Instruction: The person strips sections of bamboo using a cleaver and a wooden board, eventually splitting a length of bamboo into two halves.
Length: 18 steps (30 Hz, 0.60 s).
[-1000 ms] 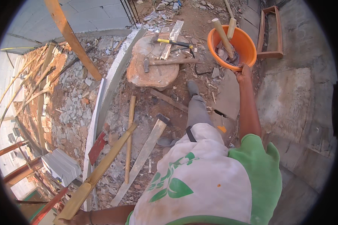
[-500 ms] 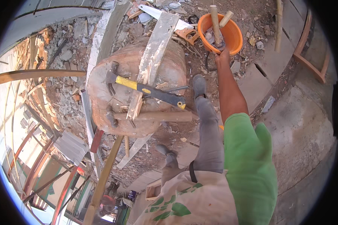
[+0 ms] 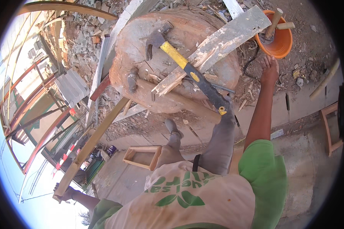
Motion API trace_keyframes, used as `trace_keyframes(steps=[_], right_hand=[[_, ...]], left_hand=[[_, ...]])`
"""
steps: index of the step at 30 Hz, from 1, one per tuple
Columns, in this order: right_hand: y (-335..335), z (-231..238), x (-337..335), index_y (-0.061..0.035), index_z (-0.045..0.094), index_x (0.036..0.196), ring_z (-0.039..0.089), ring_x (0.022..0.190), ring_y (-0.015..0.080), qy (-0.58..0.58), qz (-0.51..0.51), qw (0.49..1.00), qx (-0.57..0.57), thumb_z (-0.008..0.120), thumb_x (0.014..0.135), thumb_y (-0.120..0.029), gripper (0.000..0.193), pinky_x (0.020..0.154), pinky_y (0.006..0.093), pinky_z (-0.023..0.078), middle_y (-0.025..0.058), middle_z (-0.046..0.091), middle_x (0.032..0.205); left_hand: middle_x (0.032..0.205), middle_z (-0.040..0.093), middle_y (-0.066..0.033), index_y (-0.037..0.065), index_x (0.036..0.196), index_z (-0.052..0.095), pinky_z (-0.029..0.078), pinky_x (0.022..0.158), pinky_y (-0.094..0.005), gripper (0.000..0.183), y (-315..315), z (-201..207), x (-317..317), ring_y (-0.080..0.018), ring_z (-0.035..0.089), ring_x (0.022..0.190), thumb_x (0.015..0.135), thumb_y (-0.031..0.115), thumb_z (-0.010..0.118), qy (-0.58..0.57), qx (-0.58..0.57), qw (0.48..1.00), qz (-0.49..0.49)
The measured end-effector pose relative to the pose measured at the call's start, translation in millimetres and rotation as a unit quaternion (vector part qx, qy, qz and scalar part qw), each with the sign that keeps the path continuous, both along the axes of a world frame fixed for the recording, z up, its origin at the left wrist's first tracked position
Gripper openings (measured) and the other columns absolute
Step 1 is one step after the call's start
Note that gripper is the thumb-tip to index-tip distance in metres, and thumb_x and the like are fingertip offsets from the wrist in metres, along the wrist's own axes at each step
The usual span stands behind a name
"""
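My right hand [image 3: 269, 69] is at the near rim of an orange bucket [image 3: 285, 41], fingers stretched out and apart; whether the tips touch it I cannot tell. Two wooden handles [image 3: 274, 22] stick up from the bucket. At the lower left my left hand [image 3: 69, 193] is closed round the near end of a long wooden plank [image 3: 91, 146], whose far end reaches the big stump [image 3: 135, 35]. On the stump lie a claw hammer [image 3: 176, 55] with a yellow and black handle, a wooden-handled hammer [image 3: 172, 94] and a weathered board [image 3: 229, 36].
A saw blade [image 3: 233, 7] shows beyond the board. Rubble [image 3: 82, 45] covers the ground at the far left. A small wooden frame [image 3: 142, 156] lies on the paving by my legs, and another wooden frame [image 3: 332, 129] is at the right edge.
My right hand has loosened from the bucket rim, its fingers now spread. My view has shifted, bringing my left hand on the plank into sight. The hammers still lie on the stump.
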State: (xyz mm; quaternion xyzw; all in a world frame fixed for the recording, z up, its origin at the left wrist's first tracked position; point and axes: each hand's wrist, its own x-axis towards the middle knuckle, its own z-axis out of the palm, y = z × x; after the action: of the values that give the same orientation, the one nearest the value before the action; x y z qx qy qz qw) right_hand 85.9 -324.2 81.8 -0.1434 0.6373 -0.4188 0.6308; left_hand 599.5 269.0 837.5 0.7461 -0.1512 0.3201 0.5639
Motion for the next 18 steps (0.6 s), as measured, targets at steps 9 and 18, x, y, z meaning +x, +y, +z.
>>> trace_keyframes(steps=[9,18], right_hand=[[160,296,131,-0.0018,0.061,0.103,0.057,0.088,0.0216,0.228,0.472,0.779,-0.345,0.071,0.080,-0.013,0.027,0.081,0.0332,0.045,0.0107,0.059,0.093],[216,244,175,-0.0021,0.055,0.112,0.048,0.107,0.0365,0.513,0.517,0.547,-0.413,0.071,0.076,-0.028,0.047,0.096,0.0499,0.035,0.0172,0.052,0.110]], left_hand=[[0.107,0.061,-0.0205,-0.004,0.114,0.052,0.044,0.096,-0.0502,0.055,46,-29,28,-0.0368,0.059,0.103,0.082,0.041,0.056,0.039,-0.068,0.997,-0.003],[0.108,0.057,-0.0179,-0.005,0.121,0.046,0.043,0.097,-0.0449,0.053,163,-48,40,-0.0324,0.056,0.104,0.088,0.036,0.053,0.056,-0.181,0.980,-0.056]])
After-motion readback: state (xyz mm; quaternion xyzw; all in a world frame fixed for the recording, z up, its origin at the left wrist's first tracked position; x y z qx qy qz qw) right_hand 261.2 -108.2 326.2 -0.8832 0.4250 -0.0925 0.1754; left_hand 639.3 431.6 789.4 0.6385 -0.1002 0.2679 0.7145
